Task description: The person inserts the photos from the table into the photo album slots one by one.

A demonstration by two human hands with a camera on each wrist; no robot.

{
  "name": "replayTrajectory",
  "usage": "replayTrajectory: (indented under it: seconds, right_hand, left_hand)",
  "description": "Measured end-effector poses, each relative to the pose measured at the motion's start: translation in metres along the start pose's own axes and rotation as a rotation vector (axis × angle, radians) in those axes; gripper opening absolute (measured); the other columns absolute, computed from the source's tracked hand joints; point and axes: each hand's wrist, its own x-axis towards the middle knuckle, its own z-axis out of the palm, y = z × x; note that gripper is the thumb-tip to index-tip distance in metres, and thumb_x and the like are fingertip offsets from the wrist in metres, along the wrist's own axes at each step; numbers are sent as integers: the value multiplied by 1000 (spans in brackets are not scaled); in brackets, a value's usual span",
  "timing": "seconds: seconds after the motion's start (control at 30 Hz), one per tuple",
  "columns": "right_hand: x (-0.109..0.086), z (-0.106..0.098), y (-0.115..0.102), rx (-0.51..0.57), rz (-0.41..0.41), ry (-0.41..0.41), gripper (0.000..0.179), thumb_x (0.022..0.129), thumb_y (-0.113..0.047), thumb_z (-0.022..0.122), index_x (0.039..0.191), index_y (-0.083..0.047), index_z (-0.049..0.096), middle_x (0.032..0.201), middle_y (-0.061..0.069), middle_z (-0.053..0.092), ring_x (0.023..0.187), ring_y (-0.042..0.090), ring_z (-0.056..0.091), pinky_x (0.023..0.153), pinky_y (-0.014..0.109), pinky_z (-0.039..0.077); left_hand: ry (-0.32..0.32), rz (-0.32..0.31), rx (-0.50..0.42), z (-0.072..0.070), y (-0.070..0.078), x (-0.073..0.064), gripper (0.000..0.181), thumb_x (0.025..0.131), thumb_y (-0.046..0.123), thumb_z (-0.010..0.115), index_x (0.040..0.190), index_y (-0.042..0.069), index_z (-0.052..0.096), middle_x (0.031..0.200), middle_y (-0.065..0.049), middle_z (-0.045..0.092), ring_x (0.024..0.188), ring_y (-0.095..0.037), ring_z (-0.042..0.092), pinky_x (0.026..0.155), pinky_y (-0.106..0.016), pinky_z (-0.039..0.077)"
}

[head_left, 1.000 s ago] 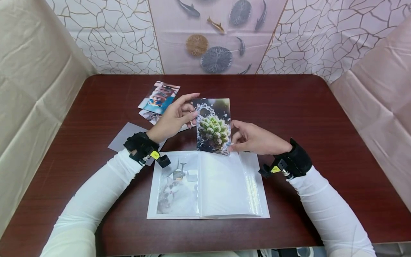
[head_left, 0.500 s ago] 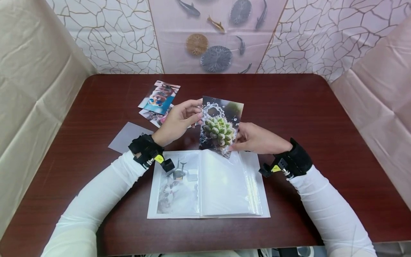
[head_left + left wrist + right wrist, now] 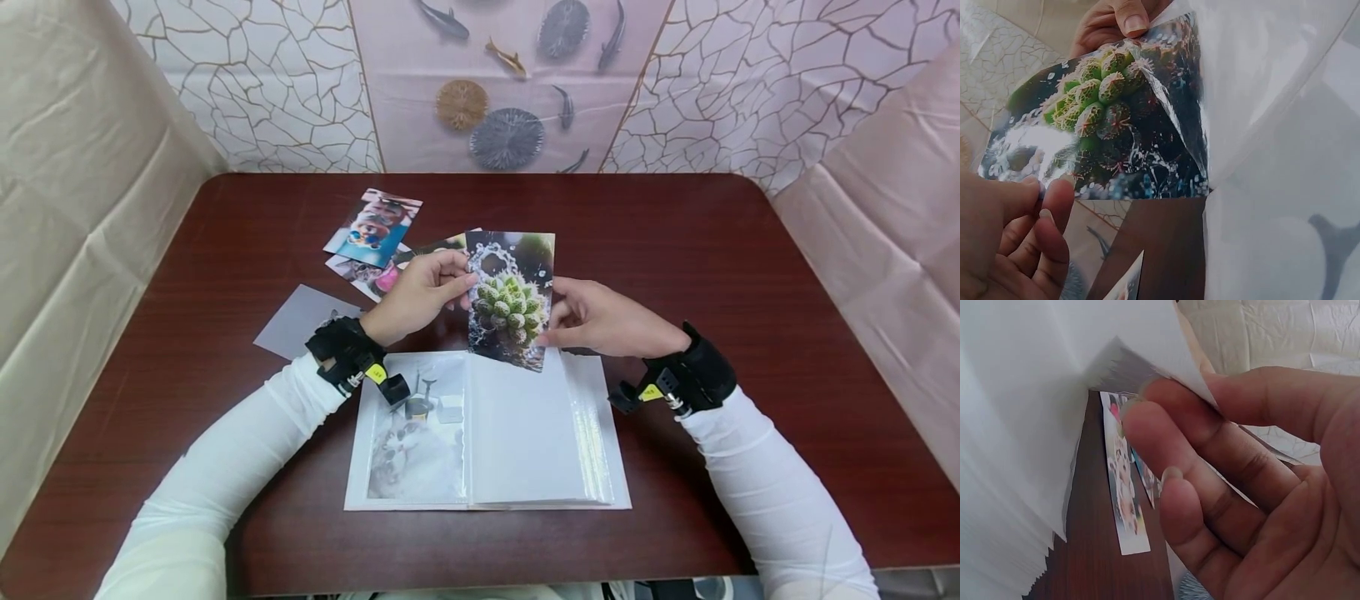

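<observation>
Just above center in the head view, a cactus photo (image 3: 512, 300), pinched at its left edge by the left hand (image 3: 416, 293) and near its lower right corner by the right hand (image 3: 588, 321), thumbs in front. Hidden behind it, parts of several fingers. Below, overlapped by its lower end, an open photo album (image 3: 525, 442), with a milky, hard-to-read picture in the left page. Partly covered by the left hand, loose prints (image 3: 360, 271) on the table (image 3: 675, 242); behind a wrist strap (image 3: 339, 354), part of a grey card (image 3: 296, 321). Visible only from the left wrist, a shiny diagonal edge of clear film (image 3: 1171, 112) across the lower end of the photo; impossible to tell whether inside a pocket or merely against one. Cut off there, the left hand at lower left and the right hand at the top. Close up from the right wrist, curled fingers and white sheets (image 3: 1141, 331); impossible to tell which is the back of the photo. Long axis nearly upright in the head view, top end toward the upper edge of the frame, printed face toward the camera; sideways from the left wrist, top end toward the left.
</observation>
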Motion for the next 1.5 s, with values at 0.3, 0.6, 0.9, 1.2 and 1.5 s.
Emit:
replayTrajectory:
  seconds: [0.3, 0.6, 0.9, 1.2, 1.5]
  right_hand:
    - [1, -1, -2, 10, -9, -19, 32, 95, -11, 71, 111, -1, 44, 84, 6, 73, 67, 19, 50, 63, 30, 38]
    - [1, 0, 0, 17, -8, -25, 44, 96, -13, 70, 130, -1, 44, 83, 5, 72, 68, 19, 50, 65, 30, 38]
    - [4, 1, 5, 36, 1, -51, 54, 97, -10, 68, 140, 1, 39, 86, 5, 73, 66, 18, 47, 63, 30, 36]
    - [4, 2, 4, 36, 1, -46, 36, 96, -13, 70, 119, -2, 45, 75, 12, 64, 60, 17, 39, 59, 30, 34]
    - [4, 2, 6, 49, -16, -50, 40, 97, -13, 69, 126, -1, 44, 75, 18, 61, 58, 17, 39, 58, 30, 35]
  left_hand:
    - [41, 10, -39, 1, 2, -1, 10, 104, 10, 56, 106, 0, 58, 79, -4, 67, 71, -18, 67, 65, -30, 49]
    - [-61, -69, -32, -3, -6, -3, 44, 104, 8, 55, 144, 10, 36, 86, -8, 68, 71, -20, 69, 68, -28, 52]
    - [-127, 59, 57, -9, -11, -5, 74, 102, 7, 58, 160, 36, 22, 91, -16, 63, 72, -33, 68, 52, -30, 45]
    - [-124, 28, 49, -7, -13, -6, 67, 101, 4, 59, 159, 21, 31, 93, -19, 66, 68, -28, 66, 62, -31, 51]
    - [-120, 41, 79, -6, -16, -15, 65, 99, 5, 62, 157, 20, 37, 93, -22, 67, 63, -32, 60, 62, -33, 52]
